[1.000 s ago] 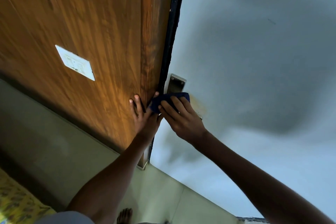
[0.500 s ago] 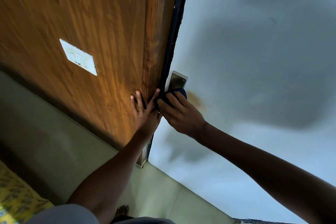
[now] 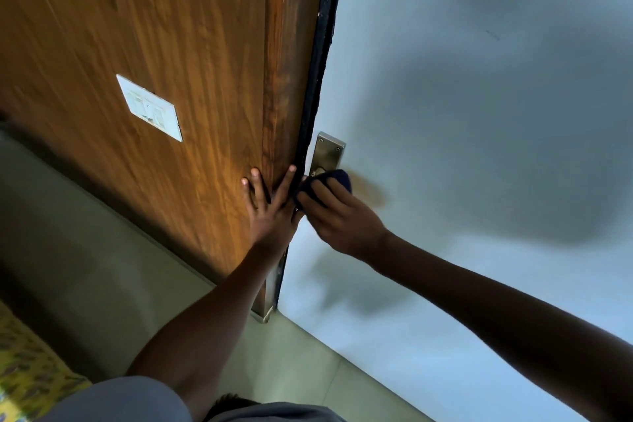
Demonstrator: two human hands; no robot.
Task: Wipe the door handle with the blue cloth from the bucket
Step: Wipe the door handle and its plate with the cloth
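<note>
A metal handle plate [image 3: 329, 151] is fixed on the pale door [image 3: 462, 113] close to its black edge. Just below the plate, my right hand [image 3: 339, 216] is closed around the dark blue cloth [image 3: 337, 178] and presses it over the handle, which the cloth and fingers hide. My left hand [image 3: 270, 205] lies flat with fingers spread on the brown wooden panel [image 3: 171, 44], its thumb reaching the black door edge. The bucket is not in view.
A white switch plate [image 3: 150, 108] sits on the wooden panel to the left. A brownish stain [image 3: 370, 190] marks the door right of the cloth. Pale floor tiles [image 3: 301, 363] lie below; a yellow patterned fabric [image 3: 24, 370] shows at the lower left.
My right hand with the cloth has slid slightly up and left along the handle, and the cloth now shows bunched above the fingers. My left hand stays on the wood.
</note>
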